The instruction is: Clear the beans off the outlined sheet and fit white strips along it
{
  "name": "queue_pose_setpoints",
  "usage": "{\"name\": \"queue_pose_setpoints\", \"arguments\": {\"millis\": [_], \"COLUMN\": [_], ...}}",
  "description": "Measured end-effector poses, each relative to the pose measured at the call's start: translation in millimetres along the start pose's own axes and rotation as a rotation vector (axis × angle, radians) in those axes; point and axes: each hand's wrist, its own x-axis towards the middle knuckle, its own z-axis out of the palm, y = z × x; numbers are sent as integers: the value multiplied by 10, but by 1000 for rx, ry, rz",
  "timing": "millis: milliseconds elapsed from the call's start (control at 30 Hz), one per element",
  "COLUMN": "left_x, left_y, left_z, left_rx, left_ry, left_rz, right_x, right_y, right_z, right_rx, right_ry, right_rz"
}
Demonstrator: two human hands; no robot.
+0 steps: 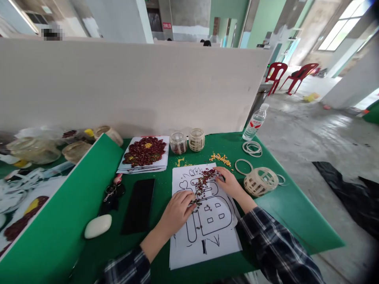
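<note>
A sheet of white paper with a black line drawing (216, 221) lies in front of me on the green table. Small dark green and red beans (202, 183) are scattered in a band across its upper part. My left hand (179, 207) rests palm down at the lower left of the beans, thumb apart from the bent fingers, its fingertips touching dark beans. At the upper right, my right hand (228, 182) has its fingertips against the red beans, with a gap between thumb and index finger. Nothing clearly shows inside either hand.
Behind the paper are yellow corn kernels (220, 159) and two glass jars (179, 143), (196, 140). To the right stand a woven-look jar (260, 182), rings (252, 148) and a water bottle (255, 123). Left are a bean picture (145, 153), phone (138, 206), white mouse (98, 226) and green divider (68, 197).
</note>
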Motion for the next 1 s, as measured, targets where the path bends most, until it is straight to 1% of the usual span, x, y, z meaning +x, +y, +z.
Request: {"name": "queue_pose_setpoints", "arguments": {"millis": [100, 167, 267, 400, 467, 533, 600, 667, 767, 833, 900, 1000], "left_x": [-7, -13, -35, -54, -51, -45, -44, -48, -42, -3, 90, 346], "left_y": [-2, -9, -36, -78, -91, -98, -101, -102, -97, -75, -28, 81], "left_z": [73, 127, 171, 132, 97, 71, 56, 44, 13, -20, -55, -65], "left_rx": [102, 172, 221, 204, 181, 158, 139, 123, 95, 68, 39, 19], "left_ry": [-29, -65, -86, -116, -132, -137, -136, -137, -134, -121, -99, -49], "left_rz": [0, -7, -13, 8, 14, 15, 13, 11, 2, -33, -99, -166], "right_x": [-49, -88, -147, -200, -212, -214, -204, -179, -119, -70, -21, 49], "right_y": [-40, -46, -61, -121, -144, -145, -122, -86, -34, -12, -1, -1], "right_z": [24, 41, 48, 2, -38, -74, -92, -87, -51, -31, -28, -52], "right_rx": [-60, -81, -73, -29, 28, 103, 154, 165, 154, 139, 118, 85], "right_ry": [-50, -71, -101, -135, -144, -128, -82, -37, -26, -41, -60, -93], "right_rz": [2, 36, 91, 167, 218, 259, 292, 313, 310, 293, 280, 252]}}
